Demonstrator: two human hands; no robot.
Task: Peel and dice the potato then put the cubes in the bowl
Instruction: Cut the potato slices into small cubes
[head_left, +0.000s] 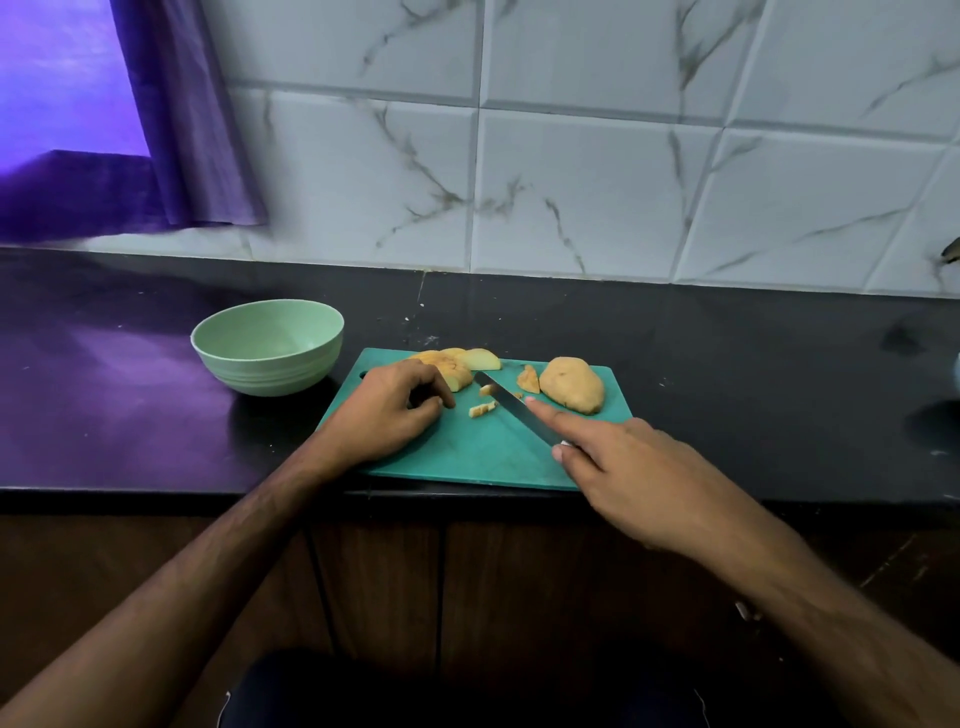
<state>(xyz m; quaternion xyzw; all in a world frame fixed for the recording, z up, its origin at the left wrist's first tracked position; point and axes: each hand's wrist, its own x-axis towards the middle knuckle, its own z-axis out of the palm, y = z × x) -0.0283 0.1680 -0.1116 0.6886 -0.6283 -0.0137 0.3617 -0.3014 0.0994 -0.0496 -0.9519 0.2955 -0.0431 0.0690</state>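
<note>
A teal cutting board (467, 457) lies on the black counter. Potato slices (480, 359) sit at its far left, a large potato half (571, 385) at its far right, with a thin piece (530, 379) beside it. Small cut pieces (482, 408) lie mid-board. My right hand (639, 478) grips a knife (511, 408), forefinger stretched along the blade, whose tip is near the slices. My left hand (387, 410) rests on the board with fingers curled, its fingertips by a slice; whether it holds that slice is unclear. A pale green bowl (267, 345) stands empty, left of the board.
The marble-tiled wall (571, 156) rises behind the counter. A purple curtain (176, 119) hangs at the far left. The counter's front edge (156, 493) runs just below the board, with wooden cabinet doors underneath.
</note>
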